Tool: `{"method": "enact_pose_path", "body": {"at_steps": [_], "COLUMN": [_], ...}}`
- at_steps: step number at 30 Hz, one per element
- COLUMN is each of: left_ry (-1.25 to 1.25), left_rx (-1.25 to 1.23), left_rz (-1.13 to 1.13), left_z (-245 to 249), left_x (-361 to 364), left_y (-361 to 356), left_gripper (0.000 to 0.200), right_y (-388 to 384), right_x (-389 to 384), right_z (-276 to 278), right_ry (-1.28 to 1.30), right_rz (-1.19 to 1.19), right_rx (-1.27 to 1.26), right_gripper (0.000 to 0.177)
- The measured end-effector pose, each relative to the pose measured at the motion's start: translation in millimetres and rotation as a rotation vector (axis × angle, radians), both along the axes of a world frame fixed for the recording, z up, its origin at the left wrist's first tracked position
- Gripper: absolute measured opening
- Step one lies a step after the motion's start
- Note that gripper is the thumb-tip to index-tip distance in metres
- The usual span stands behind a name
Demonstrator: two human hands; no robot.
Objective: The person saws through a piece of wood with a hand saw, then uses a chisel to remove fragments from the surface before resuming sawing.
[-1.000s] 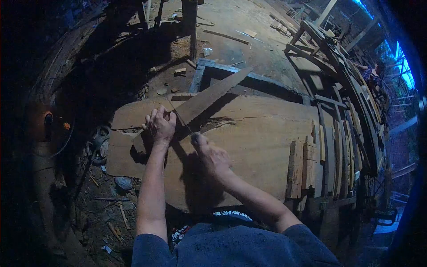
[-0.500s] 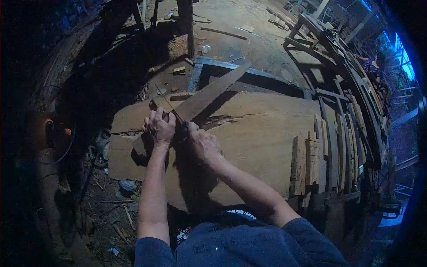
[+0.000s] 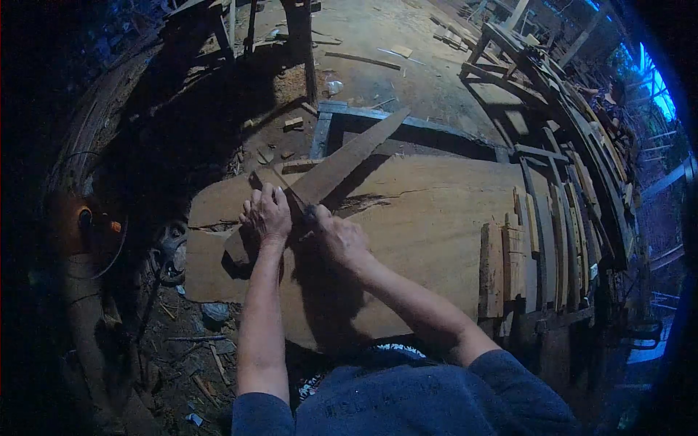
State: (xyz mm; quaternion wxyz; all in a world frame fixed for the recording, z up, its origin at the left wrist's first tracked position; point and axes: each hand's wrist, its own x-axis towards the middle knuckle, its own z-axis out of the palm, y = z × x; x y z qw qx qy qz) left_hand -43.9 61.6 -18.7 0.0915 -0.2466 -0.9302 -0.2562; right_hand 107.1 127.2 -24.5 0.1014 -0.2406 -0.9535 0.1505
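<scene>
Right hand closed round the handle of the saw, its blade across the narrow plank. Left hand clamped down on the plank, just beside the blade. Plank lies aslant on the bench, tip past the far edge. Judgement: long, straight strokes, light pressure, firm hold-down — fingers well clear of the teeth.

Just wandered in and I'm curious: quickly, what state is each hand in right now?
Left hand: resting on the plank; whether it grips cannot be told.
Right hand: closed, holding the dark saw handle.
</scene>
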Motion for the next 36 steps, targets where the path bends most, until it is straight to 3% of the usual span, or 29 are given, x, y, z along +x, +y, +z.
{"method": "enact_pose_path", "body": {"at_steps": [1,7,11,14,17,26,32,34,36], "left_ry": [0.009,0.004,0.050,0.000,0.064,0.079,0.037,0.017,0.004], "left_rx": [-0.011,-0.088,-0.079,-0.100,-0.049,-0.077,-0.084,-0.082,-0.083], "left_rz": [0.021,0.014,0.014,0.025,0.004,0.058,0.059,0.040,0.017], "left_z": [1,4,-6,-1,-25,-6,-3,0,1], "left_x": [1,5,1,0,-11,3,1,2,2], "left_y": [1,4,4,5,6,6,6,4,3], "left_gripper": [0.023,0.027,0.028,0.026,0.025,0.025,0.026,0.026,0.027], "right_y": [-1,-13,-5,-9,-14,-12,-21,-25,-23], "right_x": [12,24,-6,7,33,32,28,31,31], "right_z": [22,49,21,41,43,49,58,60,59], "right_ry": [-0.099,-0.256,0.016,-0.027,-0.101,-0.049,-0.196,-0.060,-0.093], "right_rz": [-0.004,-0.083,-0.029,-0.005,0.033,-0.028,-0.046,0.001,-0.013], "right_rx": [-0.138,-0.184,-0.111,-0.134,-0.059,-0.008,-0.111,-0.177,-0.152], "right_gripper": [0.034,0.027,0.023,0.023,0.022,0.021,0.026,0.026,0.025]}}
